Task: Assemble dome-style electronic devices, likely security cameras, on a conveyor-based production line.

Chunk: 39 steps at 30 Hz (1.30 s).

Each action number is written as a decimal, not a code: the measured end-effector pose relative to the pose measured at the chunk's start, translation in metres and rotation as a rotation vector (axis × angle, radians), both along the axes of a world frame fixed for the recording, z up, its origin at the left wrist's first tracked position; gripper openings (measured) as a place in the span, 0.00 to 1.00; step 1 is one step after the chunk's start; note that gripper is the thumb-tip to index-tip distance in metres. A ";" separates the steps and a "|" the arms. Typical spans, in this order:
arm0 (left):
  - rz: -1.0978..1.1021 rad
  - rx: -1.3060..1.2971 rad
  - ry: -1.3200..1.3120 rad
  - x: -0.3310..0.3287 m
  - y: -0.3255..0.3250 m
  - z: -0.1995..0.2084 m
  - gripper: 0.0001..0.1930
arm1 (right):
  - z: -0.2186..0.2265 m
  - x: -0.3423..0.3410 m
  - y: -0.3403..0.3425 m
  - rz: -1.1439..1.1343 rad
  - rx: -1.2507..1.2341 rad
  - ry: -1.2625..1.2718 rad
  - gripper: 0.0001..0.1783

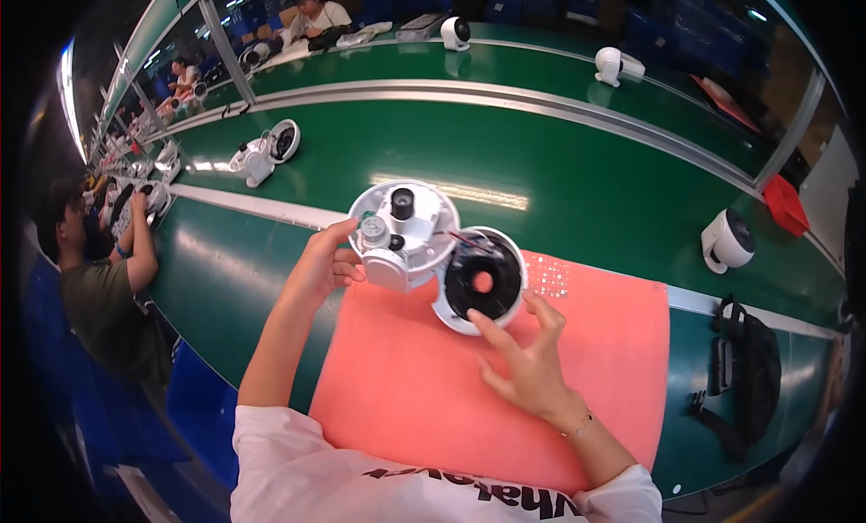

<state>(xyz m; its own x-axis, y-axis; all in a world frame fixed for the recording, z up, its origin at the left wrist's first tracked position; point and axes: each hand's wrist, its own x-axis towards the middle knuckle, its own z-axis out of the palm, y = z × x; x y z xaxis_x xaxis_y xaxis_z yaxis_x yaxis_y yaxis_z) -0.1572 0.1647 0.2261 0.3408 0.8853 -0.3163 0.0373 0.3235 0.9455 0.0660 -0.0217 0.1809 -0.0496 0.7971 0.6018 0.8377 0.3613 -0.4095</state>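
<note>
Across the workshop bay, a glossy green worktop runs beneath metal framing, with a seated co-worker at its left. A pink mat lies before the person; over its far edge sits an opened white device, hiding part of that edge. Nearby I note a finished-looking white unit and a black bag to the right, and another opened unit farther left. The device has two rounded, smooth shells side by side: one bears a black lens, the other a black ring with a round hole. Left hand: fingers at the shell's outer rim; whether clamped, I cannot tell. Right hand: fingers spread apart, one tip at the ring's lower edge.
</note>
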 end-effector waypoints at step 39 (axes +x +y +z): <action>-0.110 0.395 0.210 -0.020 -0.151 -0.022 0.15 | 0.045 0.002 0.008 0.366 -0.839 0.884 0.19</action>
<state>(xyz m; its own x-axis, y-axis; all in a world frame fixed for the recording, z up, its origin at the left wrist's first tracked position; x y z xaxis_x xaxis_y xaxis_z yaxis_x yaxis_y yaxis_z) -0.1768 0.0140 0.2041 0.4039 0.9142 -0.0339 0.2557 -0.0772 0.9637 0.0678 -0.0138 0.2255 -0.1880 0.9724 -0.1385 0.0697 -0.1274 -0.9894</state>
